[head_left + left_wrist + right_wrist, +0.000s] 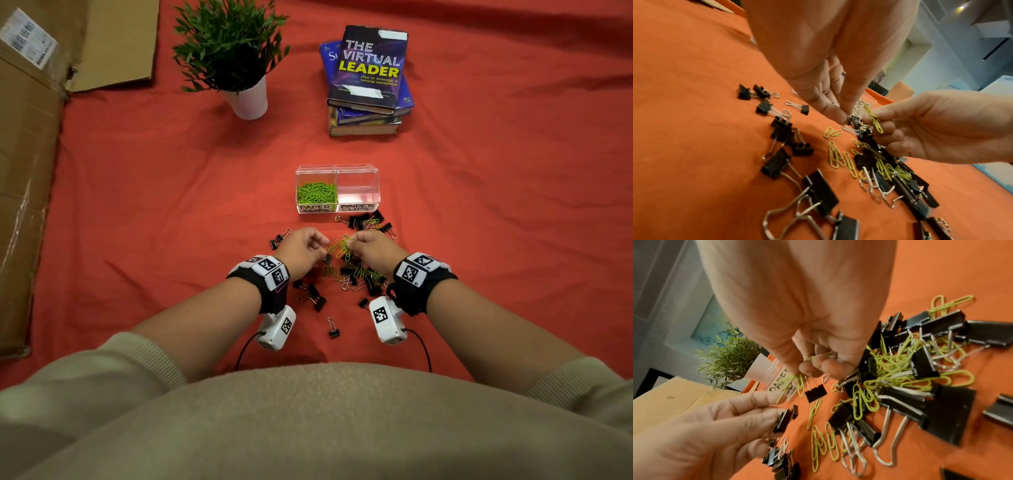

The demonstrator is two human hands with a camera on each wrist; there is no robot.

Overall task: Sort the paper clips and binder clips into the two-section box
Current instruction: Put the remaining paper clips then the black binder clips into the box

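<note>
Head view, frame centre: right hand (371, 251) pinches light, springy, tangle-prone green wire paper clips (340, 246); left hand (303, 251) pinches stiff black metal binder clip (327, 258), best gripped by its body.

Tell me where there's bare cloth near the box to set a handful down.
Bare red cloth lies between the two-section box and the potted plant, and right of the box. The clip pile by both hands is crowded.

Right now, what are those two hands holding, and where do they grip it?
Right hand pinches green paper clips at their tops; a small binder clip dangles below. Left hand pinches a black binder clip by its body.
</note>
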